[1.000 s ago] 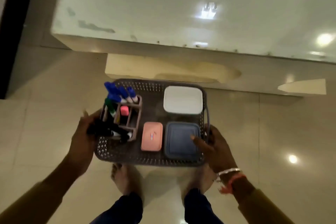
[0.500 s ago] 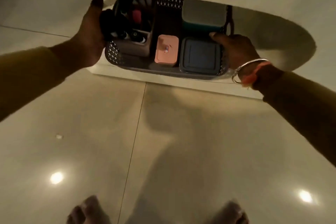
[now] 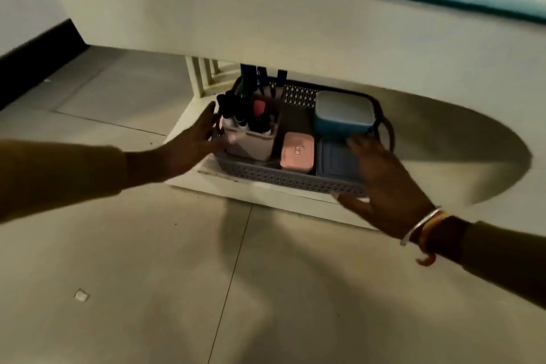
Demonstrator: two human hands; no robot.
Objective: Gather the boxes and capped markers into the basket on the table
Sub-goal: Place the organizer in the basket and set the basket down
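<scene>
basket: grey perforated plastic basket [image 3: 283, 178], long axis left-right
left hand [image 3: 192, 139]: fingers apart, beside left end
right hand [image 3: 384, 183]: fingers apart, at right-front corner

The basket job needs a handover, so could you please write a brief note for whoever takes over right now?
Basket: sits on the low ledge under the tabletop.
Left hand: open, fingers straight beside the left rim; contact unclear.
Right hand: open, spread over the front right corner, holding nothing.
Inside: marker holder with capped markers at left, pink box in the middle, dark blue box front right, white-lidded box behind it.
Done: boxes and markers are gathered.
Left: likely only to draw both hands away.
</scene>
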